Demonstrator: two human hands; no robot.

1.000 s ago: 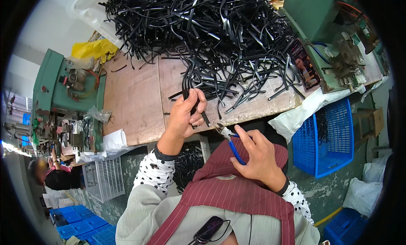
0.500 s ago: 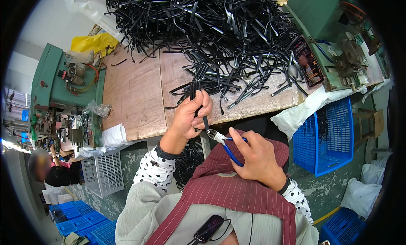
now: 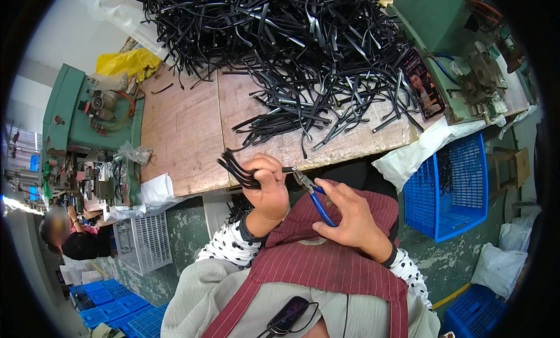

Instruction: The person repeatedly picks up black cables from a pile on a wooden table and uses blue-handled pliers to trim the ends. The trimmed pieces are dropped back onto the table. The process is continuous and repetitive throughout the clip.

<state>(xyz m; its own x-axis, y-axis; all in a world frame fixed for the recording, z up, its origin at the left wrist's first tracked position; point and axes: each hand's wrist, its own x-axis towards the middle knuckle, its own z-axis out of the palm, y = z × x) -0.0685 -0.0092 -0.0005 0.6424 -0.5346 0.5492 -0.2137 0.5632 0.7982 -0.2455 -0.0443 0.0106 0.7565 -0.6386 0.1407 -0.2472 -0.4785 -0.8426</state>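
Note:
My left hand (image 3: 268, 189) is closed round a small bunch of black eyeglass temples (image 3: 237, 173), their curved ends fanning out to the left. One temple sticks out to the right between thumb and fingers, its end at the jaws of blue-handled pliers (image 3: 321, 209). Whether the jaws grip that end is too small to tell. My right hand (image 3: 354, 215) is wrapped round the plier handles, above the striped red apron (image 3: 326, 274). Beyond my hands, a big heap of black temples (image 3: 280, 34) covers the far part of the wooden table (image 3: 186, 128), with looser ones spilling nearer.
Green machines stand at the left (image 3: 76, 122) and right (image 3: 431, 17). A phone (image 3: 424, 84) leans by the right one. Below the table are a blue crate (image 3: 446, 204) and a white crate (image 3: 143, 239). Another person (image 3: 81, 241) sits far left.
My left hand has turned, swinging the temples from upright to pointing left, and moved slightly right and down. The plier jaws have tilted up and moved slightly up.

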